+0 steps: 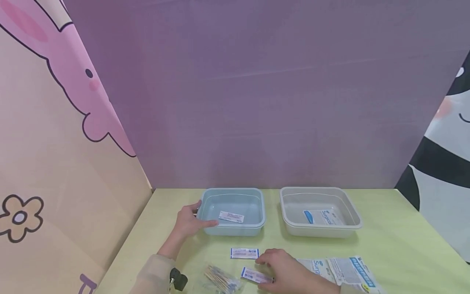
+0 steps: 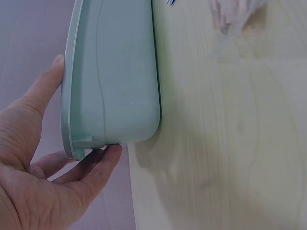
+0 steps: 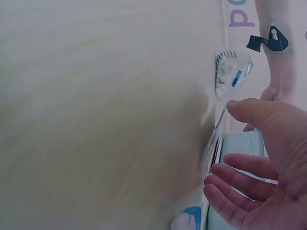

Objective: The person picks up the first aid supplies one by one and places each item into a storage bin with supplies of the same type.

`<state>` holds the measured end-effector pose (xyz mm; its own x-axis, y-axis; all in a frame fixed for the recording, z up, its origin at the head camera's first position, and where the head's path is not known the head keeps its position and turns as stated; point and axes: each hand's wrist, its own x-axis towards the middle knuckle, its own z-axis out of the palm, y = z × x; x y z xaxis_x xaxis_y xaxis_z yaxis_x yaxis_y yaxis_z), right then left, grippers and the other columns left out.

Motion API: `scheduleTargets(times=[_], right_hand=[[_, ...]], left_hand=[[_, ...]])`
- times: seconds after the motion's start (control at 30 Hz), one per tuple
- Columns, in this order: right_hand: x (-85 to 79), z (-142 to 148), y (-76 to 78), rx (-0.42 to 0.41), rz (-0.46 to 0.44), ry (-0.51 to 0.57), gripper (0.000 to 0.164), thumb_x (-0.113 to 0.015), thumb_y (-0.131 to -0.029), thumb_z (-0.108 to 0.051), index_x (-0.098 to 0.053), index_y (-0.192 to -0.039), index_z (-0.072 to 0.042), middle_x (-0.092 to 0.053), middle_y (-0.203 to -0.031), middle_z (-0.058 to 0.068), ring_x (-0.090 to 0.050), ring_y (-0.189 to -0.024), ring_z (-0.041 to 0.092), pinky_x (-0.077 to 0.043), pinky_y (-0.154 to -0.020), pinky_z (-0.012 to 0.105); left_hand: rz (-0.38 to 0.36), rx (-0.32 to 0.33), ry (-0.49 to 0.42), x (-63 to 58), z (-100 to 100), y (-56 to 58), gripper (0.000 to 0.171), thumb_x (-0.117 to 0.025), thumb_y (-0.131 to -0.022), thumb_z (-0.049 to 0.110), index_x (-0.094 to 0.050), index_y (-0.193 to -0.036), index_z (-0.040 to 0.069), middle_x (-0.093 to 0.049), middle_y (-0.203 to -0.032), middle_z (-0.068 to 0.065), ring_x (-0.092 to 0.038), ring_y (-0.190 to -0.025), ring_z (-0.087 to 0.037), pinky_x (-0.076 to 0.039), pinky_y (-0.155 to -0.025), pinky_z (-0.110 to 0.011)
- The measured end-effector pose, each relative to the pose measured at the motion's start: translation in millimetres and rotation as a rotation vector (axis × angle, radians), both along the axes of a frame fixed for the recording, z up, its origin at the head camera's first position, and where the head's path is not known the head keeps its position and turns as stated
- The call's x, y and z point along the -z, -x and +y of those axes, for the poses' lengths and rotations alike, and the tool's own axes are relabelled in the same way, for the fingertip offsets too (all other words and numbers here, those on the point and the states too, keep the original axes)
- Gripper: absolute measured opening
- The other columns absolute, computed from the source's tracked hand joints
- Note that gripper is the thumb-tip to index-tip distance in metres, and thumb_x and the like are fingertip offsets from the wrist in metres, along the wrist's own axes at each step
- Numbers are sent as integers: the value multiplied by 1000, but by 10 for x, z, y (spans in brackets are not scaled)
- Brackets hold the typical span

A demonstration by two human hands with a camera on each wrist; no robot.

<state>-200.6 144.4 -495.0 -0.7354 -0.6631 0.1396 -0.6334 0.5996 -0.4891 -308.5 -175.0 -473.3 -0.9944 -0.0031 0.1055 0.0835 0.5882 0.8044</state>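
We see the left hand (image 1: 189, 222) bent snugly round the left side of the blue tub (image 1: 232, 231), some of its fingers hidden, and a small packet (image 1: 231, 217) lies inside that tub. In front of the tub and a bit to its right, the right hand (image 1: 288, 271), half open with its thumb apart, covers one end of a second packet (image 1: 252, 275), so we can't tell if they touch. Our view cuts off a bag of sticks (image 1: 221, 279) in front of the tub.
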Motion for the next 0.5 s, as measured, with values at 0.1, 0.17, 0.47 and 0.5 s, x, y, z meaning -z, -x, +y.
scheduleTargets(times=[0.1,0.17,0.47,0.5], right_hand=[[20,-7,-2,-12,-5,9,42,-87,-84,-31,-77,-115,-5,-72,-101,-6,-52,-85,-4,-52,-76,23],[20,-13,-7,-13,-13,8,40,-87,-84,-31,-78,-114,-6,-70,-98,-9,-50,-83,-5,-51,-75,22],[37,-49,3,9,-114,-6,37,-88,-83,-23,-78,-114,-6,-64,-92,-15,-48,-78,-5,-49,-72,21],[71,-44,17,-8,-93,-3,35,-87,-84,-21,-78,-113,-5,-64,-92,-13,-48,-77,-4,-49,-69,22]], left_hand=[[7,2,7,1,3,1,107,-103,-68,32,-51,-152,-9,-72,-128,-29,-73,-111,-36,-63,-87,-46],[12,5,10,4,1,3,107,-103,-68,32,-51,-152,-9,-72,-128,-28,-74,-111,-36,-63,-87,-46],[10,6,7,9,-8,4,107,-103,-68,32,-51,-152,-9,-72,-128,-28,-74,-110,-36,-63,-86,-46],[9,5,8,11,-7,3,107,-103,-68,32,-51,-152,-9,-72,-128,-28,-74,-110,-36,-63,-86,-46]])
